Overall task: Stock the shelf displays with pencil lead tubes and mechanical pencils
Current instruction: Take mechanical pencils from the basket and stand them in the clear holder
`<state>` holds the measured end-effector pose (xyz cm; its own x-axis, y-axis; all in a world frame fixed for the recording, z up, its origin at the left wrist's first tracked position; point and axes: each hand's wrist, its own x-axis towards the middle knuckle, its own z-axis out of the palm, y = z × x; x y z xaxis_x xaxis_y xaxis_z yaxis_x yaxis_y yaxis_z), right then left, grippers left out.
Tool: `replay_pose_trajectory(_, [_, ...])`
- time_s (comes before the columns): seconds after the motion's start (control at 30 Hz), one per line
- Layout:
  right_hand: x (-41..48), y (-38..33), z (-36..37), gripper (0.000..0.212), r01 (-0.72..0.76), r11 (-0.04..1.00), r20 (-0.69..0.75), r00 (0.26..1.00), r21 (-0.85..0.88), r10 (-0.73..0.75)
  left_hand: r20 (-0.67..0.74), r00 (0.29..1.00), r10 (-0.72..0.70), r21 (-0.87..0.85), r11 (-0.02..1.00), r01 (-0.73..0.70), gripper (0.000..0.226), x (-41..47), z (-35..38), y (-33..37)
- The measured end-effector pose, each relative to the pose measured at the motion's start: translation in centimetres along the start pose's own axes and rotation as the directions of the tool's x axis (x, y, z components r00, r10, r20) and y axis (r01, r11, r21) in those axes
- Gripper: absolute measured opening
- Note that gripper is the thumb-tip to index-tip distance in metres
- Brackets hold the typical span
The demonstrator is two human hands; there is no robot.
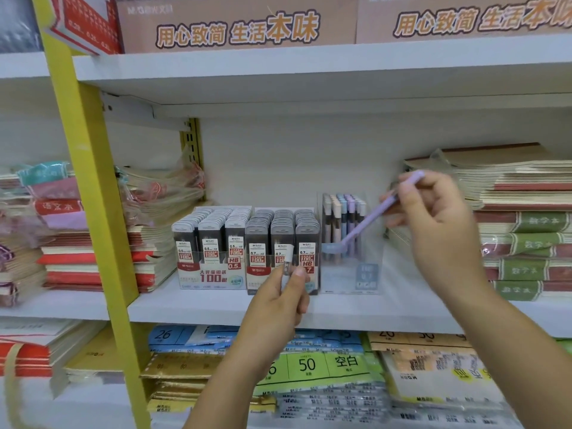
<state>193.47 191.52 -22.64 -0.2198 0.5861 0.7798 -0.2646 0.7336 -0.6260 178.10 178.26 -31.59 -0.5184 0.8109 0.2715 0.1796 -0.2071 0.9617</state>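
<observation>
On the middle shelf (pixel 399 305), the 0.5 lead box (pixel 213 247) and the 0.7 lead box (pixel 282 243) stand touching, both packed row on row and, by my reckoning, nearly stocked. My left hand (pixel 278 300) pinches one lead tube (pixel 287 263) upright just in front of the 0.7 lead box, not yet slotted in. To the right, the clear pencil box (pixel 366 274) holds pastel pencils at its back, with room toward the front. My right hand (pixel 433 221) grips a purple pencil (pixel 368 219), tilted with its tip down toward that box. Notebooks (pixel 523 218) are stacked beyond. Left to do, as I judge it: seat this tube and pencil, then fill the pencil box.
</observation>
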Motion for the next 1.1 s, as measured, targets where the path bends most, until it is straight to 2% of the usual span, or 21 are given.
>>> replay_pose_trajectory(0.07, [1.3,-0.1,-0.7,0.019,0.117,0.987,0.029,0.993,-0.106,-0.114,-0.020,0.999,-0.041,-0.022,0.999,0.040,0.028,0.4,0.0,0.0])
replay_pose_trajectory(0.1, [1.9,0.1,-0.7,0.019,0.133,0.975,0.068,0.990,-0.180,-0.123,-0.016,0.998,-0.056,-0.040,0.998,0.056,0.026,0.6,0.0,0.0])
replay_pose_trajectory(0.2, [2.8,1.2,0.4,0.009,0.133,0.909,0.205,0.977,-0.394,-0.054,-0.020,0.999,-0.051,-0.027,0.998,0.050,0.026,0.8,-0.1,-0.1])
replay_pose_trajectory(0.37, [2.5,3.0,1.4,0.009,0.172,0.828,0.324,0.946,-0.534,0.012,-0.026,0.997,0.074,-0.009,0.997,-0.074,0.024,0.4,-0.2,-0.1])
replay_pose_trajectory(0.47, [2.7,3.2,1.4,0.008,0.092,0.870,0.314,0.946,-0.484,0.074,-0.031,0.992,0.123,0.012,0.992,-0.123,0.020,0.3,-0.3,-0.2])
replay_pose_trajectory(0.63, [2.8,2.9,1.7,0.016,0.083,0.899,0.318,0.946,-0.430,0.065,-0.041,0.987,0.158,0.033,0.987,-0.157,0.022,0.2,-0.4,-0.1])
replay_pose_trajectory(0.7, [2.7,3.0,1.9,0.022,0.138,0.865,0.294,0.956,-0.483,0.012,-0.050,0.985,0.167,0.062,0.985,-0.164,0.021,0.3,-0.5,-0.2])
replay_pose_trajectory(0.9, [3.2,4.0,2.6,0.023,0.256,0.699,0.214,0.965,-0.667,-0.148,-0.055,0.985,0.161,0.074,0.985,-0.157,0.019,0.4,-0.6,-0.4])
replay_pose_trajectory(1.0, [3.4,4.6,2.8,0.024,0.220,0.635,0.231,0.971,-0.741,-0.067,-0.052,0.987,0.155,0.044,0.987,-0.152,0.019,0.4,-0.6,-0.3])
replay_pose_trajectory(1.1, [2.7,4.4,2.5,0.018,0.124,0.673,0.160,0.987,-0.729,-0.008,-0.039,0.989,0.139,-0.001,0.990,-0.139,0.020,0.3,-0.4,0.1])
